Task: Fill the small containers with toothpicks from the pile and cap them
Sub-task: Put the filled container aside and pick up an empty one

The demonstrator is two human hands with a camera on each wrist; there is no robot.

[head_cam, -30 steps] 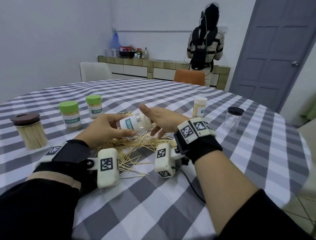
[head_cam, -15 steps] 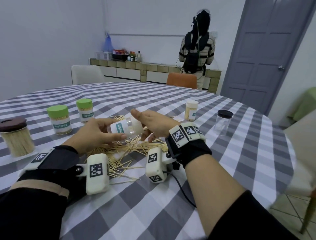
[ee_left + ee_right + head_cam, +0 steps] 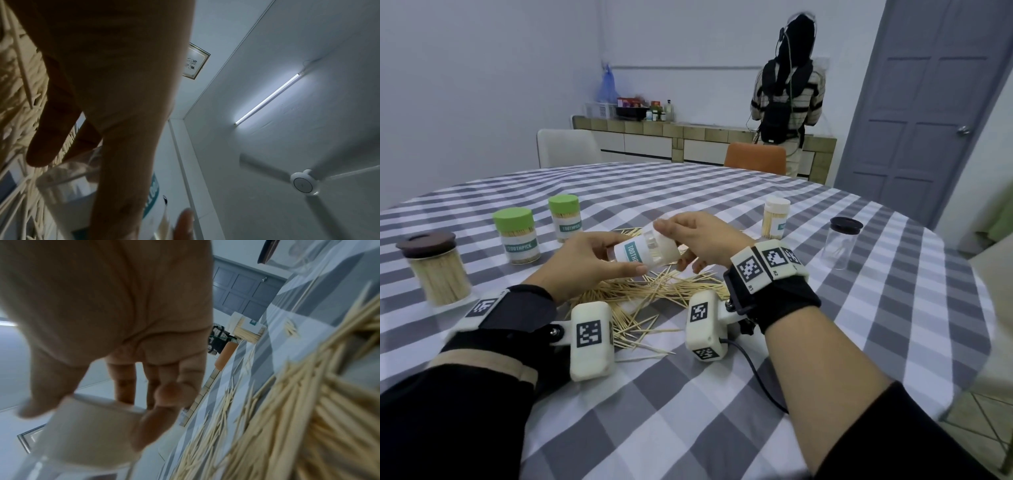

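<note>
1. The jar point(image 3: 645, 251) is held on its side in the air, over the pile point(image 3: 654, 294) of toothpicks near the middle of the table point(image 3: 756, 411).
2. The left hand point(image 3: 589, 263) wraps its fingers round the label end. The right hand point(image 3: 698, 240) curls round the cap point(image 3: 90, 431) end, thumb on top.
3. The jar looks like thin plastic, so it is likely light, smooth and a bit slippery. Hold the sides with one hand and the cap with the other.
4. Toothpicks are light, stiff and pointy. They may snap or spill if the cap is loose.
5. Three full capped jars stand toward the far left edge, one point(image 3: 776, 219) and an almost empty jar point(image 3: 842, 245) toward the far right.
6. The near edge has open cloth to set things down.
</note>
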